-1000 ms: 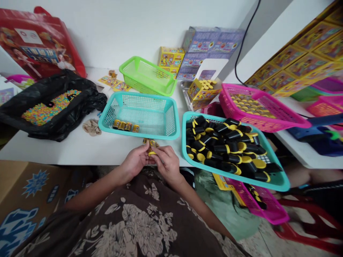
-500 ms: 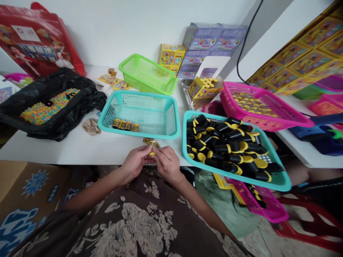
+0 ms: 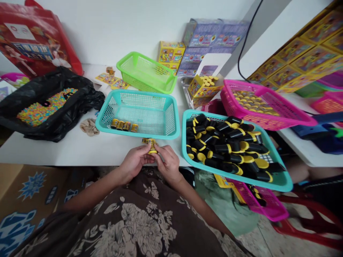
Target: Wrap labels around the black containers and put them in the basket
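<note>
Between my left hand (image 3: 135, 161) and my right hand (image 3: 168, 162), at the table's front edge, is a small yellow-labelled canister (image 3: 152, 146). Fingers of both hands close around it, and its yellow cap faces me. Part of its body is hidden by my fingertips. Some yellow printed labels (image 3: 146, 140) lie just beyond, partly covered. Past them stands a turquoise basket (image 3: 138, 134) with several labelled canisters (image 3: 127, 126) lying in its near left corner. To the right, another turquoise basket (image 3: 184, 142) is heaped with black canisters (image 3: 233, 146) with yellow caps.
A black-bagged tray (image 3: 16, 121) of colourful pellets and a crumpled cloth (image 3: 89, 127) are at left. Behind stand a green basket (image 3: 146, 76) and stacked purple boxes (image 3: 203, 43). A pink basket (image 3: 268, 119) of capped canisters is at right. A cardboard box (image 3: 34, 200) stands below left.
The canister in my fingers has turned more upright, so its label and yellow cap show better. My hands stay in nearly the same place; the view has shifted slightly.
</note>
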The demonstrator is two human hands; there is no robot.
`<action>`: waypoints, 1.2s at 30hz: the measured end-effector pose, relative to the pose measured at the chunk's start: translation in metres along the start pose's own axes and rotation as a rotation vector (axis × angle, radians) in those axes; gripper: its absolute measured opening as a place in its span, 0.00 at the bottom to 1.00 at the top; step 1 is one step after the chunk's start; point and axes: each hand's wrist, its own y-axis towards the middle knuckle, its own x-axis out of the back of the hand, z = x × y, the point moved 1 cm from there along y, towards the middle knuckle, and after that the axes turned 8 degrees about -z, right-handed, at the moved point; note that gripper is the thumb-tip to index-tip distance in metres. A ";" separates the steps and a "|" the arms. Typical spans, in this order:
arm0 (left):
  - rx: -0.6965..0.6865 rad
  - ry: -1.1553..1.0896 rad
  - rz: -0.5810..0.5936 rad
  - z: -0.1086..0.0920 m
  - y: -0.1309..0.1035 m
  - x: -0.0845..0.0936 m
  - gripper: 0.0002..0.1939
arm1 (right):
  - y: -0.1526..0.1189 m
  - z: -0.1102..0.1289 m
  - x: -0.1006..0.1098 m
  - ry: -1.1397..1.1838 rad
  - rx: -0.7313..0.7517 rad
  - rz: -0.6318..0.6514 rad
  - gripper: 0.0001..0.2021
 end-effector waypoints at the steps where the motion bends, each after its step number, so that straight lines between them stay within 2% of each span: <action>1: 0.001 0.002 -0.007 0.001 0.000 -0.001 0.15 | 0.000 -0.001 0.000 0.002 0.008 -0.003 0.15; 10: 0.037 -0.014 0.023 0.007 -0.005 -0.004 0.13 | -0.006 -0.004 0.005 -0.004 0.085 -0.001 0.15; 16: 0.043 -0.056 0.092 -0.001 -0.003 -0.002 0.09 | 0.000 0.003 0.009 0.068 -0.146 -0.001 0.12; 18: 0.072 -0.085 0.097 -0.002 -0.002 -0.001 0.10 | 0.000 0.004 0.008 0.071 -0.117 0.009 0.11; 21: 0.064 -0.121 0.045 -0.003 0.001 -0.001 0.09 | -0.001 0.006 0.005 0.065 -0.064 0.013 0.12; 28: 0.089 -0.135 0.020 0.002 0.001 -0.002 0.08 | -0.001 0.007 0.003 0.099 -0.095 0.003 0.13; 34: 0.090 -0.072 0.023 0.005 -0.004 -0.001 0.09 | -0.004 0.003 0.007 -0.019 0.100 0.012 0.14; 36: 0.087 -0.059 0.044 0.003 -0.005 -0.001 0.10 | -0.003 0.004 0.007 -0.052 0.109 0.011 0.14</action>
